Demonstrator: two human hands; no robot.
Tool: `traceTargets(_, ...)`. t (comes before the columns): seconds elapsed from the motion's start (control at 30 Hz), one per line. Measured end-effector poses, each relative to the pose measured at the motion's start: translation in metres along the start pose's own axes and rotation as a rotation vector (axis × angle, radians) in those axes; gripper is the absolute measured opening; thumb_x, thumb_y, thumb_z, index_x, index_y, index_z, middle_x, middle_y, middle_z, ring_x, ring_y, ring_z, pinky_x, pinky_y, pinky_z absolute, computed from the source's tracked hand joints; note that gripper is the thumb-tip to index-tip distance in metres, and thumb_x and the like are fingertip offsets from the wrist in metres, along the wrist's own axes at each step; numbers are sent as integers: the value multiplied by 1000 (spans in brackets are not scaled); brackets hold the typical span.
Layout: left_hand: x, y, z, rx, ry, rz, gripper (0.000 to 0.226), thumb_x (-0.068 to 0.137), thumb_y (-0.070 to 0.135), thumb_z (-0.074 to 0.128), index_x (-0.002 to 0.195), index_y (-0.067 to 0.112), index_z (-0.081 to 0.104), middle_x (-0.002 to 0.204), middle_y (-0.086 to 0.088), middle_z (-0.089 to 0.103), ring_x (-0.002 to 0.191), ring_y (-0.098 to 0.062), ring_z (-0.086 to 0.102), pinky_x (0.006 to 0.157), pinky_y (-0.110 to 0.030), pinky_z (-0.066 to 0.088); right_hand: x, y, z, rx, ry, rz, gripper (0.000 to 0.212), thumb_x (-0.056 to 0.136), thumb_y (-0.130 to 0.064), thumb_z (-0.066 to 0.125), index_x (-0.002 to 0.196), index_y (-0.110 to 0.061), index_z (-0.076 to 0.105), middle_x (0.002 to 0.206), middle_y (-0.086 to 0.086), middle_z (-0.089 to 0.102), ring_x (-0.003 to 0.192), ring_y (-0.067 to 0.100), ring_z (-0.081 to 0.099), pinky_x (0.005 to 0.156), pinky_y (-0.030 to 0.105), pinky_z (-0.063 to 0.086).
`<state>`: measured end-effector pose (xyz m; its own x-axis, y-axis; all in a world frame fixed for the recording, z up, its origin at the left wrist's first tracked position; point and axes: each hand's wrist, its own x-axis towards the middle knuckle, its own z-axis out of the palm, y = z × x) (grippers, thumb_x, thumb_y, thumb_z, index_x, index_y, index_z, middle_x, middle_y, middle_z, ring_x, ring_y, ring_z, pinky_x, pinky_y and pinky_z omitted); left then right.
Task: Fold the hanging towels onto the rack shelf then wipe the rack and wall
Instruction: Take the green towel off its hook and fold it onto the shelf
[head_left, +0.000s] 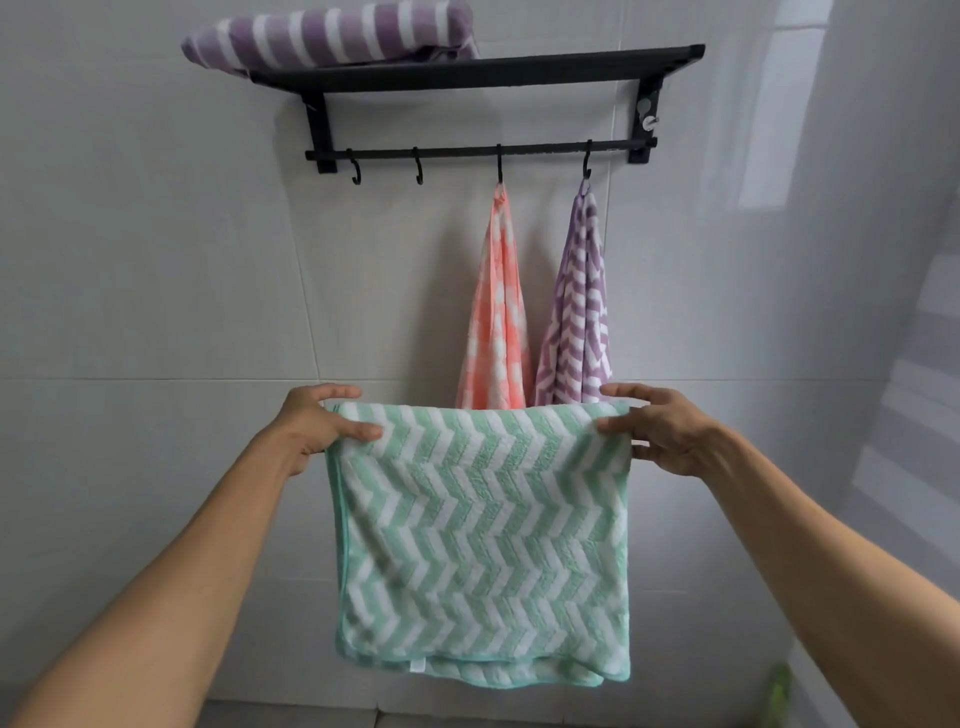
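Left hand and right hand each pinch a top corner of the green towel, doubled, hanging between them. Beyond, pink towel and purple towel hang on hooks; a striped towel lies folded on the rack.

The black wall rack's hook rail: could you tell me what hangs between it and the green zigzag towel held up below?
In the head view, a pink patterned towel and a purple zigzag towel hang there from two hooks.

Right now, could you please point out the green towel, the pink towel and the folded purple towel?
green towel (480, 540): head view, middle of its front face.
pink towel (496, 312): head view, mid-drape.
folded purple towel (332, 34): head view, striped side.
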<state>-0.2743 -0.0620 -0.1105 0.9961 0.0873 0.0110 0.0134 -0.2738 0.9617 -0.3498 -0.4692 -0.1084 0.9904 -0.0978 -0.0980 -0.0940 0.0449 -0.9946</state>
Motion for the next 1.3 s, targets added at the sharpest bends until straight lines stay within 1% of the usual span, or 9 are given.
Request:
traceTargets(0.3, -2, -12, 3, 369, 79, 70, 53, 52, -1, 97, 99, 9, 76, 92, -6, 74, 90, -21, 69, 85, -30, 55, -2, -1, 7, -437, 54, 10, 54, 48, 4, 91, 97, -10, 74, 109, 17, 69, 105, 36, 67, 94, 51, 58)
traceTargets(0.47, 0, -13, -2, 534, 140, 167, 26, 70, 8, 90, 93, 8, 78, 92, -11, 74, 91, -28, 67, 78, -31, 51, 4, 5, 6, -546, 68, -20, 27, 72, 4, 86, 91, -9, 71, 95, 11, 69, 89, 27, 64, 88, 45, 60)
traceTargets(0.6, 11, -14, -11, 519, 113, 180, 21, 69, 14, 91, 85, 16, 77, 100, -14, 71, 92, -28, 66, 81, -32, 54, 6, 4, 0, -679, 8, 8, 20, 84, -14, 81, 103, -10, 73, 112, 11, 70, 108, 29, 63, 88, 40, 56)
traceTargets(0.77, 8, 31, -39, -174, -64, 224, 49, 72, 15, 84, 116, 4, 67, 112, -14, 72, 99, -27, 68, 88, -37, 54, 1, -35, -11, -71, -89, -145, 47, 81, -18, 80, 124, -7, 65, 122, 14, 72, 109, 29, 70, 100, 50, 52)
traceTargets(0.9, -13, -11, -18, -178, -299, 33, 99, 33, 41, 102, 115, -2, 69, 113, -16, 74, 102, -32, 73, 90, -43, 58, -8, 4, -8, -185, -350, 9, 73, 67, -16, 91, 134, -10, 61, 129, 13, 69, 119, 35, 66, 105, 57, 48)
traceTargets(1.07, -16, -49, 1, -328, -140, -176, 48, 83, 34, 79, 106, -7, 71, 109, -24, 74, 90, -36, 74, 87, -48, 57, -12, 67, -11, 101, -237, 135, 89, 62, -38, 94, 134, 1, 60, 129, 21, 67, 120, 39, 64, 108, 56, 45)
traceTargets(1.13, -15, -44, -5, -357, -252, -230, 59, 77, 43, 83, 113, -2, 72, 113, -22, 73, 99, -37, 72, 87, -49, 59, -16, 68, -6, 259, -319, 172, 67, 84, -39, 75, 137, -2, 59, 136, 24, 62, 128, 43, 57, 111, 57, 41)
traceTargets(1.23, -22, -44, -5, -287, -361, -221, 89, 36, 38, 103, 106, -9, 73, 111, -27, 72, 89, -37, 74, 78, -47, 62, -16, 73, 0, 172, -328, 179, 85, 65, -31, 93, 135, 4, 59, 130, 29, 63, 113, 44, 66, 104, 60, 48)
traceTargets(1.3, -21, -48, -5, -308, -316, -236, 72, 59, 39, 93, 109, -9, 72, 115, -28, 70, 94, -37, 73, 89, -50, 58, -18, 77, 1, 206, -328, 181, 93, 54, -34, 99, 130, 6, 63, 125, 29, 66, 100, 40, 71, 96, 56, 54)
